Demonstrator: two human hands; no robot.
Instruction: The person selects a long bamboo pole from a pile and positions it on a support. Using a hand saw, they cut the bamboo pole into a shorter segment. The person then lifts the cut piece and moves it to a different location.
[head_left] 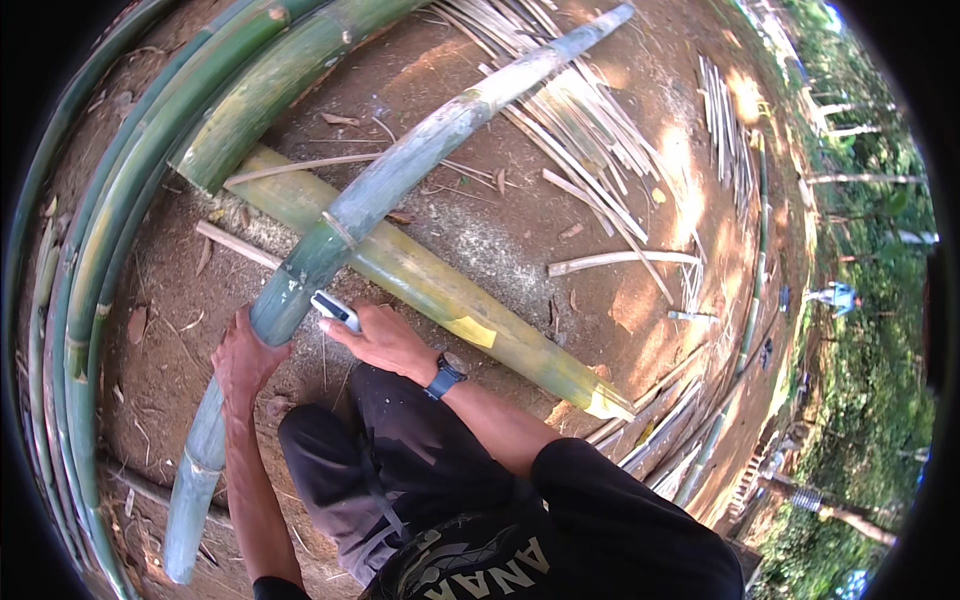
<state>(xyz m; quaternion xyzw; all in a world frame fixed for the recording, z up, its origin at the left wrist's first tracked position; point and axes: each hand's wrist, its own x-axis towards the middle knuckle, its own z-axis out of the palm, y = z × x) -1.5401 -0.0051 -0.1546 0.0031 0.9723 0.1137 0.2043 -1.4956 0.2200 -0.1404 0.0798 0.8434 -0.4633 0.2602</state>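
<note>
A long grey-green bamboo pole (390,178) runs slantwise across the view, resting over a yellow-green bamboo pole (430,285) on the ground. My left hand (248,362) is wrapped round the grey-green pole below one of its nodes. Close to that pole's right side, my right hand (390,342) grips a small white and dark hand tool (336,311); its exact kind is unclear. The tool's tip reaches the pole's edge, though I cannot tell whether it touches. Yellow patches (472,331) mark the lower pole, and a dark watch sits on my right wrist.
Several thick green bamboo poles (150,170) curve along the left. Split bamboo strips (590,125) lie spread at the far side, with another bundle (727,130) farther right. Pale sawdust (480,250) covers some bare soil. Beyond, a person (838,297) stands near trees.
</note>
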